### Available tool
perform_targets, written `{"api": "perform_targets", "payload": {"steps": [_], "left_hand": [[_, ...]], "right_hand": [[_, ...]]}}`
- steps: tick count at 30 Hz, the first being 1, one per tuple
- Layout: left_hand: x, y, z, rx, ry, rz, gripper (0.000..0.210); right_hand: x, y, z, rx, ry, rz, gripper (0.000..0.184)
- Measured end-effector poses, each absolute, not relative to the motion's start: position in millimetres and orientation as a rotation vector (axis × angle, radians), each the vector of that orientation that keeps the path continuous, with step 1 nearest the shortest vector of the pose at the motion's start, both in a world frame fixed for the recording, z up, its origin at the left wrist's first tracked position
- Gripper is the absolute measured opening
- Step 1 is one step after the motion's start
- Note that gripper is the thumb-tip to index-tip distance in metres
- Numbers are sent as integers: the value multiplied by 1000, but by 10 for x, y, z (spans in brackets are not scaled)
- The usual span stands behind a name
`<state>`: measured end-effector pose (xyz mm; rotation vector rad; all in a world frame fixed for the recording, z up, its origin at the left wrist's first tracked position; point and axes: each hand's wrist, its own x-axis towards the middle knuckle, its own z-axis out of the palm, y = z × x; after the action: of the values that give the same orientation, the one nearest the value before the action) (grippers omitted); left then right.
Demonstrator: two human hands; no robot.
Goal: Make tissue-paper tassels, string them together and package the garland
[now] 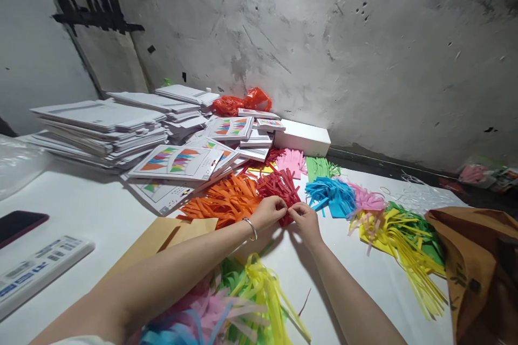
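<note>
My left hand [272, 212], with a silver bangle at its wrist, and my right hand [305, 221] meet at the middle of the white table. Both are closed, fingertips pinched on the near edge of a dark red paper fringe tassel [279, 186]. Its cut strips fan out away from me. What exactly lies between the fingertips is partly hidden. Left of it, close to my left hand, lies a pile of orange fringe tassels [230, 199]. A blue fringe tassel [332, 194] lies to the right, beyond my right hand.
Pink [366, 198] and yellow tassels [399, 232] lie at right by a brown bag [465, 259]. More yellow strips [263, 285] lie near me. Printed flat boxes [176, 163], stacked white cards [101, 115], a white box [303, 137], a phone [20, 225] and brown paper [154, 237] surround them.
</note>
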<state>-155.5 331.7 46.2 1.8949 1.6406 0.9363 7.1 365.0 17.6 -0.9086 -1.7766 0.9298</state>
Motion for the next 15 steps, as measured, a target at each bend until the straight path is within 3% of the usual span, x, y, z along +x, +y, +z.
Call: {"api": "perform_targets", "payload": {"steps": [15], "left_hand": [[-1601, 3301, 471, 1943, 1934, 840, 22]], "right_hand": [[99, 3693, 33, -1074, -1537, 998, 25]]}}
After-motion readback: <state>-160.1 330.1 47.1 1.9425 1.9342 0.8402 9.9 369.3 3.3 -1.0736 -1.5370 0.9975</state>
